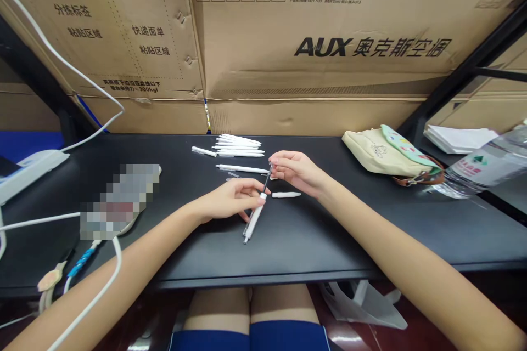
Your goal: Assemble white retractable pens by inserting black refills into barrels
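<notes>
"White pen barrel: position and grip?"

"Slanted, nearer the person than the pen pile. Left hand grasps it; right hand pinches the far end of 1 dark refill projecting from its upper end."

"Handling, by your judgement?"

"Keep refill and barrel on 1 line: left steady, right fingertips light, no sideways bending."

"Surroundings, obstacles?"

"1 loose pen just nearer than the pile; 1 white tip piece nearer and right of it. Both crowd the hands. Cream pouch well right of the pile; bottle farther right."
</notes>
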Demonstrator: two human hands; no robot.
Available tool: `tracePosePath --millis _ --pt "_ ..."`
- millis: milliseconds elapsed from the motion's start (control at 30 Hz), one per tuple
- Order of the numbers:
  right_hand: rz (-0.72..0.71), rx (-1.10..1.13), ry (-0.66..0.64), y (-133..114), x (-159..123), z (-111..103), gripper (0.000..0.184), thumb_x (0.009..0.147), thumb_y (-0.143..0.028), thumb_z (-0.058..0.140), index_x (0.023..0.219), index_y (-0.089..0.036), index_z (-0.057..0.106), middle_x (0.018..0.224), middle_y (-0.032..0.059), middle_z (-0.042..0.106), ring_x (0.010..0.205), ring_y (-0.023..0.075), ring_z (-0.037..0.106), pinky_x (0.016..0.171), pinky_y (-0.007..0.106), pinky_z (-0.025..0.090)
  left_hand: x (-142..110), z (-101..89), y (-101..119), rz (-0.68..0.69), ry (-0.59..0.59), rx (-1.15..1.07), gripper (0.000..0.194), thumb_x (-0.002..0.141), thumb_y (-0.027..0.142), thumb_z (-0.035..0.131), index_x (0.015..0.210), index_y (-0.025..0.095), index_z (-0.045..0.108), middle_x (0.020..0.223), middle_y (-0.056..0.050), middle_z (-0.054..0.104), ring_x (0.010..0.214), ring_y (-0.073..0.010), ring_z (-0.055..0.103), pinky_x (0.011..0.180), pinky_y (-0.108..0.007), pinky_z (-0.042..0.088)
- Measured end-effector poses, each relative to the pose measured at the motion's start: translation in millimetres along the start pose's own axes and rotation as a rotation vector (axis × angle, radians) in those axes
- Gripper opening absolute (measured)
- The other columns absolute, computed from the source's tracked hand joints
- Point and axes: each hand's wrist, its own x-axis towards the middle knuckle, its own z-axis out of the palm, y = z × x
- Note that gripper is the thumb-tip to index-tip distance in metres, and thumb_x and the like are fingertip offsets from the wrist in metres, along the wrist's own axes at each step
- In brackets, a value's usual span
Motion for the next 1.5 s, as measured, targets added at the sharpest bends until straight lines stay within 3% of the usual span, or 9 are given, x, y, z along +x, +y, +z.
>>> tracePosePath --millis 600,767,967,1133,1500 --pt "-0.036 0.013 0.117 1.4 1.8 -1.2 0.017 0.06 -0.027 0.081 0.07 -0.017 0.071 0.069 -0.0011 0.062 0.068 0.0092 0.058 0.064 0.024 0.049 0.1 0.5 -0.6 0.01 0.001 -0.002 0.034 0.078 0.038 0.064 0.102 0.014 0.056 0.075 -0.001 0.058 0.07 -0.0125 0.057 0.057 -0.023 0.051" --pt "-0.032 -0.034 0.073 -0.9 0.9 -2.0 0.017 0.065 -0.029 0.078 0.072 -0.016 0.07 0.082 0.0048 0.07 0.08 0.0141 0.066 0.067 0.024 0.051 0.9 0.1 -0.6 0.022 0.033 -0.036 0.035 0.077 0.039 0.065 0.102 0.015 0.056 0.074 -0.001 0.058 0.068 -0.0125 0.058 0.055 -0.023 0.051" --pt "-0.061 -0.06 0.059 -0.9 0.4 -0.2 0.018 0.066 -0.029 0.078 0.073 -0.016 0.069 0.075 0.0047 0.072 0.068 0.0121 0.066 0.064 0.024 0.053 1.0 -1.4 -0.6 0.039 0.076 -0.037 0.037 0.075 0.041 0.067 0.1 0.015 0.059 0.074 -0.002 0.057 0.071 -0.0144 0.058 0.054 -0.023 0.05" --pt "-0.119 -0.095 0.143 -0.7 1.1 -1.3 0.02 0.064 -0.03 0.079 0.074 -0.016 0.069 0.073 0.0048 0.072 0.067 0.0126 0.067 0.059 0.021 0.052 0.7 -1.4 -0.6 0.035 0.09 -0.049 0.038 0.075 0.041 0.066 0.101 0.015 0.058 0.076 -0.002 0.058 0.072 -0.0148 0.059 0.055 -0.024 0.05" --pt "-0.138 -0.128 0.164 -0.3 0.2 -0.3 0.022 0.063 -0.032 0.079 0.075 -0.016 0.069 0.077 0.0062 0.072 0.065 0.0127 0.066 0.056 0.021 0.051 0.2 -1.4 2.2 0.051 0.131 -0.066 0.039 0.075 0.041 0.067 0.102 0.015 0.058 0.078 -0.003 0.059 0.074 -0.0153 0.058 0.055 -0.023 0.049"
